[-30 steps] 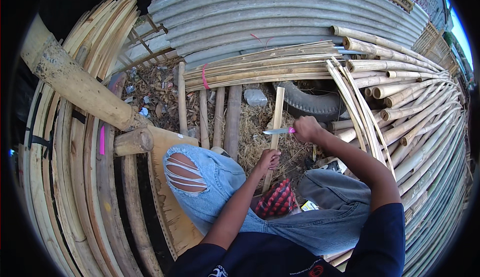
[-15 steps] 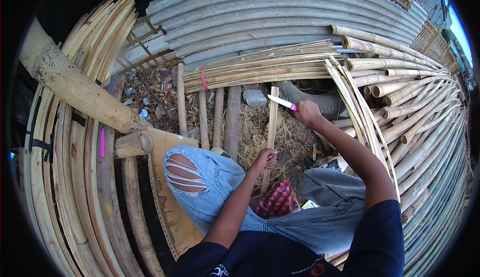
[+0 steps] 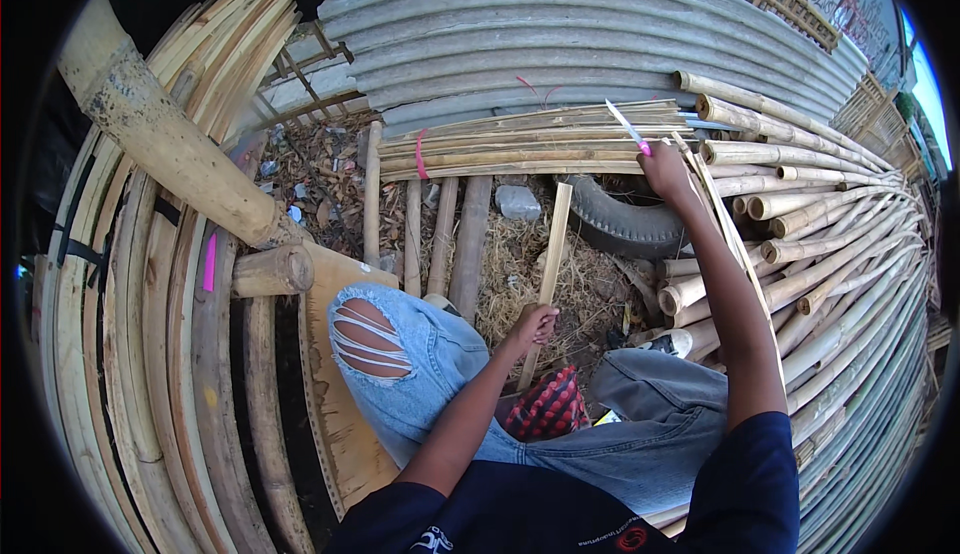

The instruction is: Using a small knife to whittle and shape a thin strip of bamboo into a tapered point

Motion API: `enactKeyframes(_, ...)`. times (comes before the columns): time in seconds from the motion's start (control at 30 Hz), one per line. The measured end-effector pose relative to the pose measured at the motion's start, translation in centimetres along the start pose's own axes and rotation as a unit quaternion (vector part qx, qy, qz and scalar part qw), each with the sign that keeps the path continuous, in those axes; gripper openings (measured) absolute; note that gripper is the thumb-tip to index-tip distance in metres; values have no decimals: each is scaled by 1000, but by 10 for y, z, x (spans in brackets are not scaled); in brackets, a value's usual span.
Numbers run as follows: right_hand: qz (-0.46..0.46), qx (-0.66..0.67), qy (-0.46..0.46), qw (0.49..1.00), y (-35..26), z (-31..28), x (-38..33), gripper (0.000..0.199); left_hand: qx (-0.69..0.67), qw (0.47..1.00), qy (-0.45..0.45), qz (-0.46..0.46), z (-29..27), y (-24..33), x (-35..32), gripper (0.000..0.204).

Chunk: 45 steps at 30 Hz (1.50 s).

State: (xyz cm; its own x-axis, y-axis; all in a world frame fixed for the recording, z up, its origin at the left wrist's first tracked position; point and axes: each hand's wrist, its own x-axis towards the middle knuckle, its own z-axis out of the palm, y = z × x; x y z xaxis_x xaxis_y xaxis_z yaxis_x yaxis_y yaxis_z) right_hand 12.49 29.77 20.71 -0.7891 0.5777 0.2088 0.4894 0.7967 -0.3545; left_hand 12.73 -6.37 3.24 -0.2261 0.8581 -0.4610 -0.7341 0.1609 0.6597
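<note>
My left hand point(image 3: 536, 328) is closed round a flat split bamboo strip point(image 3: 555, 244), which stands tilted in front of my knees. Its lower end drops beside a red and black dotted cloth bundle point(image 3: 548, 404). My right hand point(image 3: 664, 170) grips the pink handle of a knife point(image 3: 628, 128). The blade points up and to the left, apart from the strip, over the near side of a bundle of bamboo strips point(image 3: 520, 144) tied with a pink band. Long thin bamboo strips point(image 3: 722, 209) lean just beside my right wrist and forearm.
A bamboo pole stack point(image 3: 800, 204) fills the right side. More split bamboo point(image 3: 130, 354) lies along the left, under a thick slanted bamboo post point(image 3: 170, 154). Ahead, an old tyre point(image 3: 625, 216) rests on the ground, and corrugated metal sheeting point(image 3: 560, 34) stands behind.
My right hand has lifted the knife up and away from the strip, to the right. The strip's top leans further right, with my left hand still round it.
</note>
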Motion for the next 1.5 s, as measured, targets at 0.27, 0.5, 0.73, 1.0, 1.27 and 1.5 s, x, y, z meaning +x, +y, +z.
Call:
enactKeyframes(0.27, -191, -155, -212, 946, -94, 78, -150, 25, 68, 979, 158, 107, 8, -16, 5, 28)
enactKeyframes(0.5, -34, -108, -70, 991, -95, 71, -118, 28, 41, 982, 158, 90, 12, -17, 4, 27)
enactKeyframes(0.73, -146, -217, -291, 920, -102, 64, -128, 25, 59, 982, 154, 95, 8, -16, 4, 28)
enactKeyframes(1.0, -10, -134, -16, 991, -45, 1, -13, 30, 89, 977, 154, 115, 13, -20, 3, 31)
enactKeyframes(1.27, -199, -241, -288, 905, -109, 44, -155, 22, 190, 948, 202, 154, 0, -29, 15, 29)
enactKeyframes(1.5, -99, -178, -176, 963, -104, 32, -94, 25, 232, 926, 243, 174, 9, -34, 17, 30)
